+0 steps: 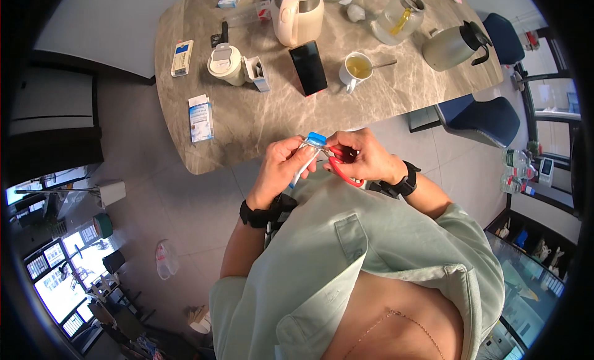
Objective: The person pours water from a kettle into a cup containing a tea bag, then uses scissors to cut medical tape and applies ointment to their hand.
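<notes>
Fingers of the left hand (281, 168) pinch a blue-topped sachet (307, 154); the right hand (362, 156) grips red scissors (340, 165), blades seemingly at its top, table (260, 122) at twelve o'clock.

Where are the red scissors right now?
In the head view, the red scissors are in the right hand, just off the near table edge, their tip at the blue-topped sachet the left hand holds.

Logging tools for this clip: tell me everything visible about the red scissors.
The red scissors have red, plastic-looking loop handles, gripped by the right hand in front of the chest. The short metal blades point left, meeting the top of a blue-and-white packet pinched in the left hand. Blade detail is too small to tell.
</notes>
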Demonstrator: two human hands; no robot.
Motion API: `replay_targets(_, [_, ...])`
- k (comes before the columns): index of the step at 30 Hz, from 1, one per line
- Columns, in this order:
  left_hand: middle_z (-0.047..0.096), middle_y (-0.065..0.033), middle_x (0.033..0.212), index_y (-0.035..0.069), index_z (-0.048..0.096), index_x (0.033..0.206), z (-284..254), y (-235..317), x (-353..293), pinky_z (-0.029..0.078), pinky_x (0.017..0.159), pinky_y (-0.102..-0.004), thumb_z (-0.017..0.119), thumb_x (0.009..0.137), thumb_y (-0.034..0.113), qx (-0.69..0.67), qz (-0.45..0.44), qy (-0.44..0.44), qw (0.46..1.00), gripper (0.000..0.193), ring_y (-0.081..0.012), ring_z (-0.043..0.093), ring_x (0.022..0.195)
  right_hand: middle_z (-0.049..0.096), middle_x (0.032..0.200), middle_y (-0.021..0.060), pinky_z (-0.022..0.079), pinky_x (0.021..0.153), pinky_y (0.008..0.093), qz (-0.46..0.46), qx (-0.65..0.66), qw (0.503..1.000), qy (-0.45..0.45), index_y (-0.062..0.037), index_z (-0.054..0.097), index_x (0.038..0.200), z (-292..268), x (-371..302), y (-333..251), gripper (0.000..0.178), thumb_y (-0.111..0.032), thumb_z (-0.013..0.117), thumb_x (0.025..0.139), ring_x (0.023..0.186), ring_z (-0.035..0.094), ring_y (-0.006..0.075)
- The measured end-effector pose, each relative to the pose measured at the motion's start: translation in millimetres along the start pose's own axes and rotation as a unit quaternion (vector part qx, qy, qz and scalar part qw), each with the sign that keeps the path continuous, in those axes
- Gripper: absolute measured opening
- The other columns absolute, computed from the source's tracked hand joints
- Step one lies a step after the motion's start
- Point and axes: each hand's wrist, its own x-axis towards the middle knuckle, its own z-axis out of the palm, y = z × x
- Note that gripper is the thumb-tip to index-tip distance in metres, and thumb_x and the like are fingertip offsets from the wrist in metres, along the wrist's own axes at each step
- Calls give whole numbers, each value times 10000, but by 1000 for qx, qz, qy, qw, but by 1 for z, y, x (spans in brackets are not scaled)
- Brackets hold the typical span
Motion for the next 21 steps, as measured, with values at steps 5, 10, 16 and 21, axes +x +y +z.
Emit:
replay_targets(5, [598,-38,681,7,594,837,-1,3,-2,403,488,-184,556,893,185,-22,-20,17,999,190,-57,536,562,532,569,54,391,461,276,6,-16,1000,-11,-20,585,874,3,9,-8,275,-173,730,697,458,478,174])
replay_targets(10, [575,-14,662,16,601,831,-11,0,-3,400,493,-183,534,917,226,-8,-17,-12,1000,237,-47,510,548,452,571,8,339,439,240,-11,-17,1000,-1,-4,567,863,11,7,1,243,-111,729,718,483,423,76])
replay_targets(16, [580,-10,652,23,609,823,-21,-6,7,395,482,-177,548,910,213,-30,-38,-26,999,218,-38,505,537,506,560,93,379,467,321,-4,-31,999,11,-37,564,795,15,25,2,228,-193,701,702,463,476,247])
replay_targets(21, [601,-28,670,10,610,850,-42,-17,16,407,479,-180,565,895,197,-23,-45,-24,998,197,-48,526,545,513,554,104,383,475,336,11,-55,998,14,-42,572,774,19,35,7,201,-188,692,708,474,485,270])
